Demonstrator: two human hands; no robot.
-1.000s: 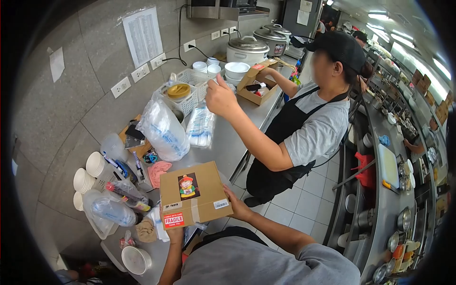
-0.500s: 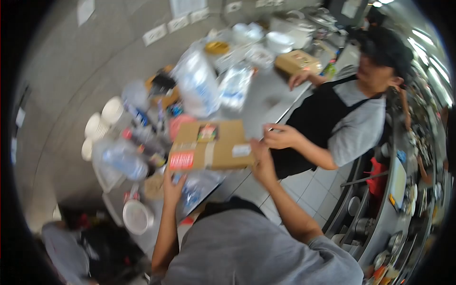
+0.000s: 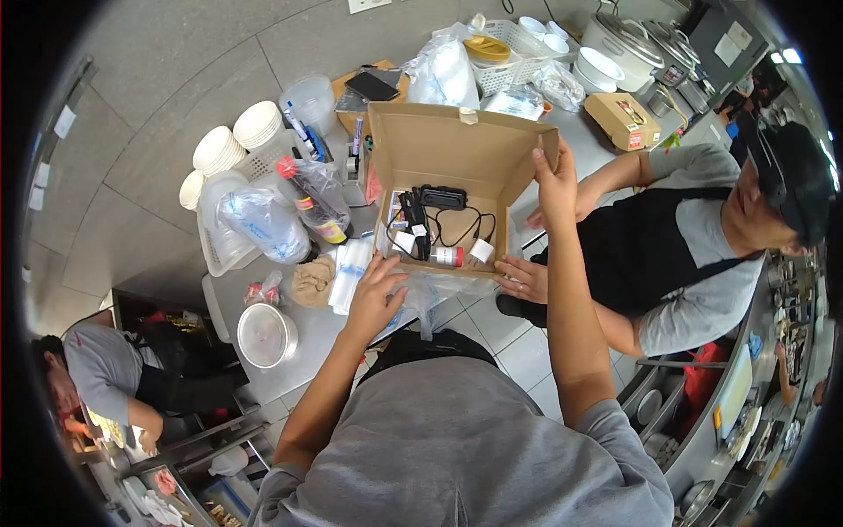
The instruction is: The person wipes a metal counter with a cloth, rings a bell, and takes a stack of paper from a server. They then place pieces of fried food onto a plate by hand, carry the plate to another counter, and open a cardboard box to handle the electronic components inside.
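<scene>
A cardboard box point(image 3: 502, 237) stands with its lid point(image 3: 439, 145) raised, in front of me. Inside lie a black device point(image 3: 443, 197), black cables point(image 3: 452, 230), white plug-like blocks point(image 3: 481, 250) and a small red-and-white container point(image 3: 447, 256). My right hand point(image 3: 557, 184) grips the lid's right edge, thumb on the near side. At the box's near left corner is my left hand point(image 3: 373, 300), its fingers spread and touching or almost touching the cardboard. A co-worker's hand point(image 3: 524, 279) rests by the near right corner.
To the right stands a co-worker in a black apron point(image 3: 632, 233). The metal table point(image 3: 294, 373) holds a sauce bottle point(image 3: 316, 202), stacked bowls point(image 3: 219, 151), a white tub point(image 3: 267, 335), plastic bags and a second cardboard box point(image 3: 623, 121). Another person point(image 3: 110, 369) works at lower left.
The box was closed and held between both my hands; its lid is now up and the contents show. My right hand has moved up to the lid. The co-worker's hand has moved lower.
</scene>
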